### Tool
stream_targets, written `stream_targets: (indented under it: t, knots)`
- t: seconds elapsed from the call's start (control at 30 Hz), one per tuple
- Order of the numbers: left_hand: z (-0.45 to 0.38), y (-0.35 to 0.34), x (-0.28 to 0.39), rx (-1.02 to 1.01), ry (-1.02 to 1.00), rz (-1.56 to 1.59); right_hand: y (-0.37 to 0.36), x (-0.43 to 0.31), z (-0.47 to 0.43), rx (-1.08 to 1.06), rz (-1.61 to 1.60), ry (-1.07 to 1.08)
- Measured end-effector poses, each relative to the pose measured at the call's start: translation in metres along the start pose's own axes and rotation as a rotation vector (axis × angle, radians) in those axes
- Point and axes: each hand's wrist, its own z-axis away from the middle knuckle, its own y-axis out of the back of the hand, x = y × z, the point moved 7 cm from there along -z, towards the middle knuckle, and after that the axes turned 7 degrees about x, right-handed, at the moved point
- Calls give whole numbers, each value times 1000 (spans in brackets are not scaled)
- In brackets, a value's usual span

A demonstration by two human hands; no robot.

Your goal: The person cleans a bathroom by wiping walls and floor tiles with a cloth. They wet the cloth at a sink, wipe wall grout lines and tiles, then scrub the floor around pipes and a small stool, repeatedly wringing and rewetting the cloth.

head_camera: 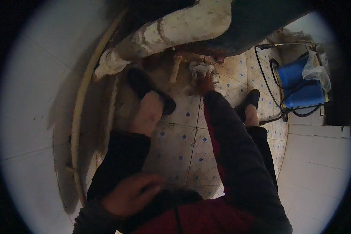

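Observation:
My right hand (204, 84) reaches down to the tiled floor (175, 152), pressed on a crumpled pale cloth (203, 70) with dark stains. Its fingers are partly hidden, and the grip around the cloth is blurred. Just left of the cloth lies a short pale piece (176, 69), of a material I cannot tell. My left hand (133, 193) rests over my left thigh, fingers loosely spread and holding nothing. The floor by the cloth has brown dirt on it.
A thick white drain pipe (190, 23) crosses above my left foot, beside a large dark object (251, 23). A thin yellowish pipe (79, 111) runs along the left wall. At the right stands a blue tank sprayer (301, 82) with a black hose and a clear plastic bag.

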Motion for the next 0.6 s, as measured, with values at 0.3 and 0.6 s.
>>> stream_targets:
  t: [0.3, 0.6]
  knots:
    - [4, -13, 12, -19, 35, 33, 62, -91, 264, -20, -237, 168]
    - [13, -19, -7, -154, 82, -100, 73, -75, 229, 212, -384, 75]
